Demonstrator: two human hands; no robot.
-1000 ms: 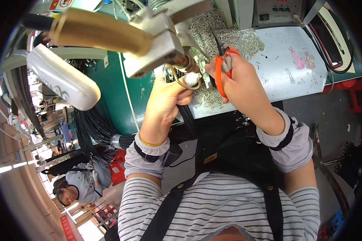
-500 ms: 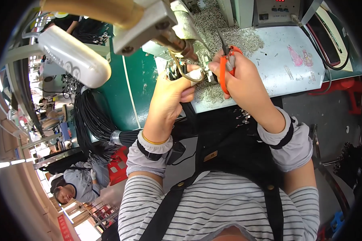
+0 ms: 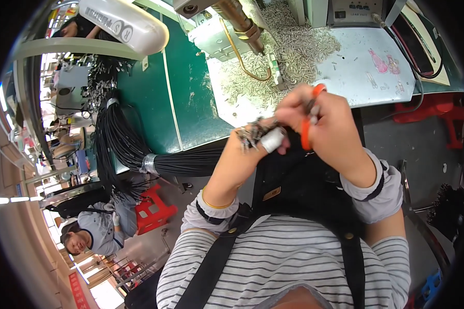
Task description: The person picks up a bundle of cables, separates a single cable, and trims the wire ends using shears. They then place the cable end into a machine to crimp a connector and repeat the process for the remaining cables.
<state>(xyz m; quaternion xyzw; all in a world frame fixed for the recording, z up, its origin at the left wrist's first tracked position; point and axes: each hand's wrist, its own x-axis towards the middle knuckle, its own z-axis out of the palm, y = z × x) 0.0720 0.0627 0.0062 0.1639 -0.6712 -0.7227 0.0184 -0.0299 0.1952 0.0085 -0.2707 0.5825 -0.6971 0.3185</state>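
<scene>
My left hand (image 3: 227, 167) is above the apron at the table's front edge, its fingers closed round a bunch of small metal-tipped cable ends (image 3: 250, 135). A white wrap (image 3: 272, 140) covers one of its fingers. Close against it on the right, my right hand (image 3: 337, 126) has orange-handled pliers (image 3: 305, 135) in its palm, their jaws hidden or blurred. Its thumb and fingertips meet at the bunch; what they pinch is smeared by motion. Beyond both hands stands a bench machine with a copper-coloured vertical head (image 3: 248, 33) over a small metal fixture (image 3: 277, 72).
Small metal pins (image 3: 304, 51) lie heaped around the machine on a pale metal plate (image 3: 355, 77). A thick bundle of black cables (image 3: 185, 164) runs along the left table edge. At the back right is a control box (image 3: 358, 11). A seated person (image 3: 95, 229) is at left, by a red stool (image 3: 152, 208).
Both hands have come away from the machine's fixture, back toward my body. The pliers, pointing up before, have turned in my right hand. My view has shifted slightly.
</scene>
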